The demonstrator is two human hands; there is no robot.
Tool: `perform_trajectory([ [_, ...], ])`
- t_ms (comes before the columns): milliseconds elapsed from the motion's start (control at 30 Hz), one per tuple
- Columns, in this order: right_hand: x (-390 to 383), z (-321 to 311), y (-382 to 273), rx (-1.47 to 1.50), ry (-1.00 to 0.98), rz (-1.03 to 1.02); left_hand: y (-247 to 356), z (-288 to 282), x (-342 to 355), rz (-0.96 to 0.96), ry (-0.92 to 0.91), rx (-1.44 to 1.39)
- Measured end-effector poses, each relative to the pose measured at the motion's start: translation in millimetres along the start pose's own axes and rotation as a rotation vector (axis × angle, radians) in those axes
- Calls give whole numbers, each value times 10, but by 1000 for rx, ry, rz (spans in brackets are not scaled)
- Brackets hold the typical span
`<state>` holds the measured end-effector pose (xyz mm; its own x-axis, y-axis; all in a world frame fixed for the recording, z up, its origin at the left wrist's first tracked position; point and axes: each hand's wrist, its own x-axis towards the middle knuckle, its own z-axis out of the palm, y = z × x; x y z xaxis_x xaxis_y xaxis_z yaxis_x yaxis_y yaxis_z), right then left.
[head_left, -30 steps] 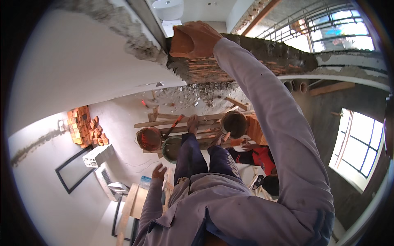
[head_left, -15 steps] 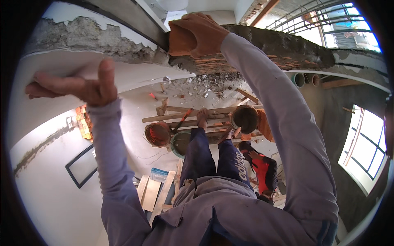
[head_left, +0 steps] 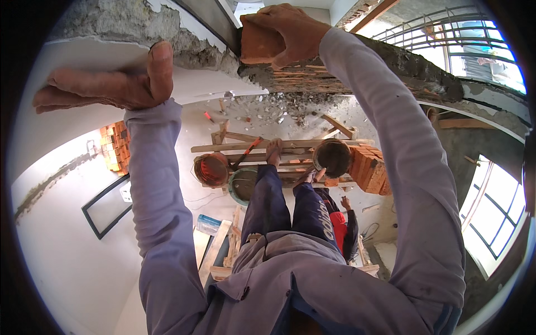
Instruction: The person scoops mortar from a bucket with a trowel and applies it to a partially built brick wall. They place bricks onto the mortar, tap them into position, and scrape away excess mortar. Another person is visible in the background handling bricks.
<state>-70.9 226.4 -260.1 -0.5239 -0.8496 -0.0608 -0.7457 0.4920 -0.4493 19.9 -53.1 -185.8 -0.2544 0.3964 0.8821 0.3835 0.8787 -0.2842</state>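
My right hand grips a red brick and presses it into the top of a rough brick and mortar wall. My left hand lies flat against the white plastered wall face, fingers stretched left, thumb up on the broken mortar edge. Below me my bare feet stand on wooden scaffold planks.
On the planks stand an orange bucket, a dark bucket of mortar and a stack of red bricks. A green tub sits lower. A person in red crouches on the floor below. Windows are at right.
My left arm rose from beside my body and its hand settled flat on the white wall. My right hand stayed on the brick at the wall top.
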Motion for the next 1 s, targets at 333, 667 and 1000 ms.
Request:
perform_trajectory([
  [333, 32, 285, 123, -95, 126, -133, 4, -85, 13, 17, -11, 103],
  [667, -506, -88, -98, 103, 333, -122, -89, -11, -130, 58, -37, 76],
  [1000, -4439, 4102, 370, 1406, 578, 1266, -109, -183, -393, 115, -386, 258],
])
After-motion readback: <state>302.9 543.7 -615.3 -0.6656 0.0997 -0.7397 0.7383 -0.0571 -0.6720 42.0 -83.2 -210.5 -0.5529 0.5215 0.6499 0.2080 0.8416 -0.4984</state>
